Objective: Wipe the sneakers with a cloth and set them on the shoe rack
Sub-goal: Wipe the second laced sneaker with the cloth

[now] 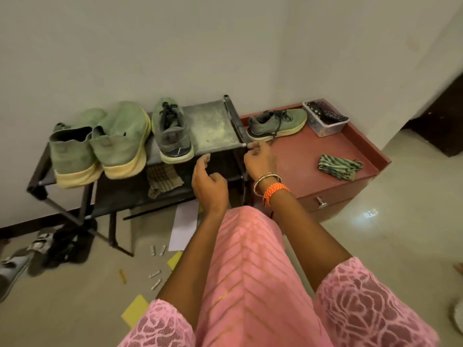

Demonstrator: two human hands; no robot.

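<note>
A dark metal shoe rack stands against the wall. On its top shelf sit two large green sneakers at the left and one green-grey laced sneaker in the middle. Its mate lies on its side on the red cabinet to the right. A striped green cloth lies crumpled on the cabinet top. My left hand hovers in front of the rack, fingers loosely curled, holding nothing. My right hand is at the rack's front right corner, fingertips near the sneaker's lace, holding nothing.
A checked cloth lies on the rack's lower shelf. A clear box with a remote stands at the cabinet's back right. Sandals, paper scraps and small clips litter the floor below and left of the rack.
</note>
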